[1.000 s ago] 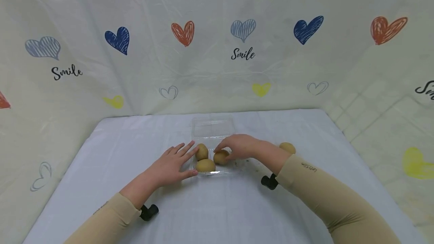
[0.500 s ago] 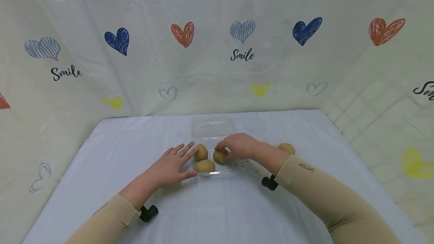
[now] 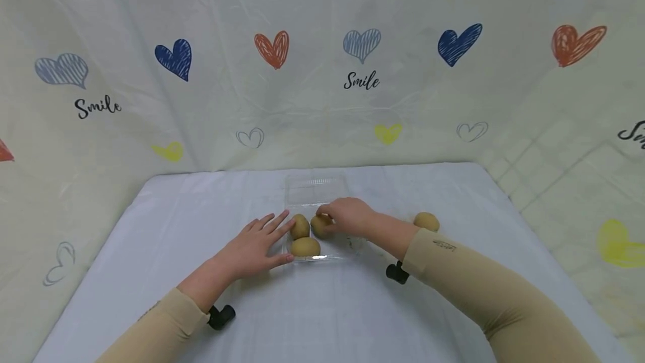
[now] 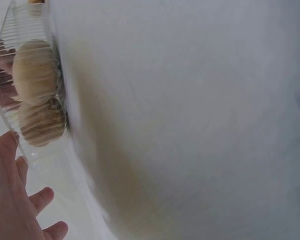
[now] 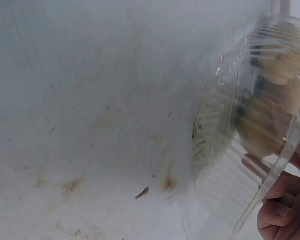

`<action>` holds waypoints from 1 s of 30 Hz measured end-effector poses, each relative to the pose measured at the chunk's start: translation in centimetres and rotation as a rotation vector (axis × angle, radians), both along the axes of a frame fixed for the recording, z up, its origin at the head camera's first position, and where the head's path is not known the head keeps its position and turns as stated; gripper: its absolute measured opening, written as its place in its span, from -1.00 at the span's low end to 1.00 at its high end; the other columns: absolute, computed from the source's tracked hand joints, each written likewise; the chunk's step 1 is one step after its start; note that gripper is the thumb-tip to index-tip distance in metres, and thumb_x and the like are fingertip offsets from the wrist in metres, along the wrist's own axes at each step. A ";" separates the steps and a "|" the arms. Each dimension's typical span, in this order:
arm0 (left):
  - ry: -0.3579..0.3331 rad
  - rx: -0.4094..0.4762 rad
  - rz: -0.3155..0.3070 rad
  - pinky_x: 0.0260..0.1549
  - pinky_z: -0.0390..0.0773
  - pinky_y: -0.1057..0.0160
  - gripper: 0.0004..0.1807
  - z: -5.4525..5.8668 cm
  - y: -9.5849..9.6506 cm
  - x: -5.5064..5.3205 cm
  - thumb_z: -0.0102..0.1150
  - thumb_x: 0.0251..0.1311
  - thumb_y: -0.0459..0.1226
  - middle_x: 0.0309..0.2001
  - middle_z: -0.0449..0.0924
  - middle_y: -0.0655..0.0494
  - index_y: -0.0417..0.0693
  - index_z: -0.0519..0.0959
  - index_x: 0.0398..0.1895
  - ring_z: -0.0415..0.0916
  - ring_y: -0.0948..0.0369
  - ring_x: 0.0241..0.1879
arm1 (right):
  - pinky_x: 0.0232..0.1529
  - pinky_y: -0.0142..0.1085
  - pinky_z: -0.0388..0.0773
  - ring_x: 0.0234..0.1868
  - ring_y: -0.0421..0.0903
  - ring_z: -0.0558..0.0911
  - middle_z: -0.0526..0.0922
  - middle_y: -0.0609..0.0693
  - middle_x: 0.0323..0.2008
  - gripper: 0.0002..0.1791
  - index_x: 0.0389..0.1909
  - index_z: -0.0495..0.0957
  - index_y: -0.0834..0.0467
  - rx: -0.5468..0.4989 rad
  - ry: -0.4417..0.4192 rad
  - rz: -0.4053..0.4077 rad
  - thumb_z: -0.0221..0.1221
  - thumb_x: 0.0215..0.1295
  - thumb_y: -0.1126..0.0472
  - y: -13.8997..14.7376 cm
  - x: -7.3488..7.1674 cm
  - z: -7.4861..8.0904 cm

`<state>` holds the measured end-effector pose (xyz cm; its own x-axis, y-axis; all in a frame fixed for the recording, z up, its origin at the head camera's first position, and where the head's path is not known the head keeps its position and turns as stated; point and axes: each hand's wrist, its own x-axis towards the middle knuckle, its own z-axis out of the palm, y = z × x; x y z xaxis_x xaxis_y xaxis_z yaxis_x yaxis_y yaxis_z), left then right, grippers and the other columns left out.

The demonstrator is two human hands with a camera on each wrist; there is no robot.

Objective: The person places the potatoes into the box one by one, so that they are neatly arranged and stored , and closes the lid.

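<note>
A clear plastic clamshell box (image 3: pixel 336 251) lies with its lid (image 3: pixel 316 189) folded back on the white cloth. Inside, at its left, are two tan potatoes, a rear potato (image 3: pixel 300 227) and a front potato (image 3: pixel 305 247). My right hand (image 3: pixel 350 217) reaches into the box and pinches a third potato (image 3: pixel 320 226), just right of the rear one. With fingers spread, my left hand (image 3: pixel 254 248) rests along the box's left edge. In the right wrist view, the held potato (image 5: pixel 260 127) shows through the clear wall, fingers beside it.
Another potato (image 3: pixel 426 221) lies on the cloth right of the box, behind my right forearm. Brown dirt specks and a small twig-like bit (image 5: pixel 142 193) lie beside the box. A curtain printed with hearts (image 3: pixel 312 99) stands behind the table.
My right hand has shifted the pinched potato back and left inside the box, closer to the rear potato. The left hand stays in place.
</note>
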<state>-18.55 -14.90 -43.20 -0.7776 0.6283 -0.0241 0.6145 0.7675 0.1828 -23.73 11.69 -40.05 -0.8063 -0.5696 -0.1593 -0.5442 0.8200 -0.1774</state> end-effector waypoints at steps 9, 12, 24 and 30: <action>0.007 0.004 -0.001 0.38 0.08 -0.20 -0.06 0.2 0.1 0.2 -0.24 0.28 0.43 0.60 -0.14 0.11 0.20 -0.01 0.60 -0.01 -0.10 0.50 | -0.21 -0.25 0.56 -0.29 -0.21 0.57 0.67 -0.18 -0.29 -0.51 0.13 0.60 -0.06 0.072 0.036 -0.028 0.35 0.22 -0.13 -0.9 0.2 -0.1; 0.008 0.006 -0.001 0.38 0.08 -0.20 -0.07 0.2 0.1 0.2 -0.24 0.28 0.43 0.60 -0.13 0.11 0.20 -0.01 0.60 -0.01 -0.10 0.50 | -0.20 -0.23 0.57 -0.24 -0.18 0.61 0.68 -0.16 -0.27 -0.47 0.17 0.58 -0.07 0.070 0.018 -0.047 0.35 0.21 -0.15 -0.8 0.4 0.2; -0.008 -0.011 0.001 0.39 0.05 -0.21 -0.06 0.1 0.0 0.0 -0.25 0.28 0.43 0.60 -0.17 0.13 0.23 -0.05 0.60 -0.05 -0.11 0.51 | 0.00 -0.10 0.57 0.06 -0.06 0.62 0.68 -0.04 0.04 -0.40 0.27 0.54 -0.08 -0.056 -0.034 -0.068 0.34 0.22 -0.16 1.1 0.0 1.8; -0.005 -0.001 0.004 0.39 0.05 -0.21 -0.07 -0.1 -0.1 -0.1 -0.24 0.27 0.44 0.60 -0.16 0.13 0.24 -0.03 0.60 -0.04 -0.11 0.51 | 0.04 -0.07 0.54 0.12 0.01 0.59 0.67 -0.05 0.05 -0.39 0.27 0.54 -0.10 -0.115 -0.049 -0.082 0.36 0.19 -0.15 2.5 0.0 2.6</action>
<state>-18.65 -14.99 -43.27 -0.7801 0.6250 -0.0286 0.6104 0.7703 0.1848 -23.73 14.22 -37.46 -0.8440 -0.5186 -0.1369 -0.4645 0.8342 -0.2971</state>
